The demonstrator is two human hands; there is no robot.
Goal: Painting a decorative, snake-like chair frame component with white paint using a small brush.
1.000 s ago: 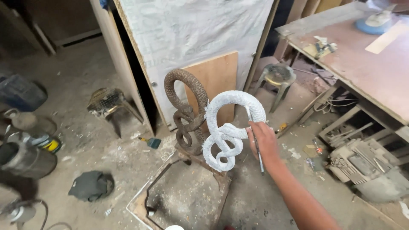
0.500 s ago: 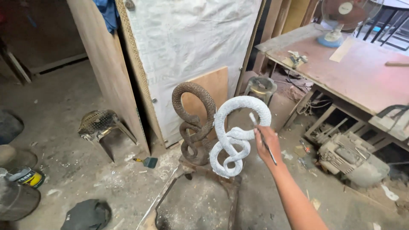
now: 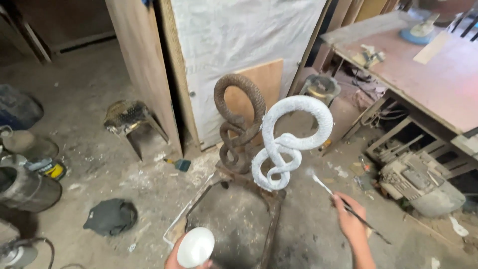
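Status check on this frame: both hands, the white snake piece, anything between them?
Right hand grips thin brush, tip clear of white snake sculpture. Left hand holds small white cup low. Nothing between brush and sculpture; brown snake sculpture stands behind.

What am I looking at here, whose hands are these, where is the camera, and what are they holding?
This is one view from a camera worn on a person's head, looking down into a workshop, so the hands at the bottom edge belong to the wearer. The right hand holds a thin paintbrush with a whitened tip, pointed up toward a white coiled snake sculpture without touching it. The left hand, mostly cut off by the frame, holds a small white cup. Just behind the white snake stands a brown snake sculpture of the same twisted shape; both sit on a rusty metal stand on the dusty floor. Around them are a small metal stool, a dark cloth, and a wooden workbench at right.
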